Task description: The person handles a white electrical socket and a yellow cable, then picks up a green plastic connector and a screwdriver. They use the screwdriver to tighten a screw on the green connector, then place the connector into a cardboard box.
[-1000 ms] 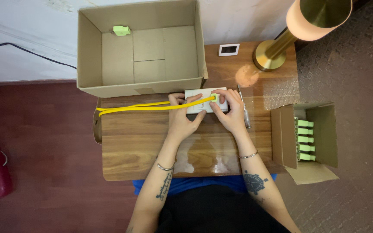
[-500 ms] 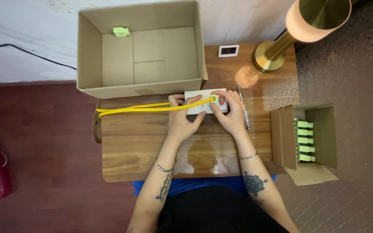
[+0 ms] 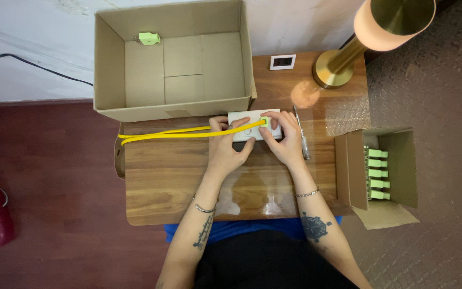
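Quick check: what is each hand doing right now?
Left hand: closed on the white plate, fingers over the yellow cable.
Right hand: closed on the white plate's right end, by the green connector.

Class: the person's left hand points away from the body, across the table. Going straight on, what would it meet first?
The left hand already touches the white plate and yellow cable; beyond them, probably the big cardboard box, though depth is unclear.
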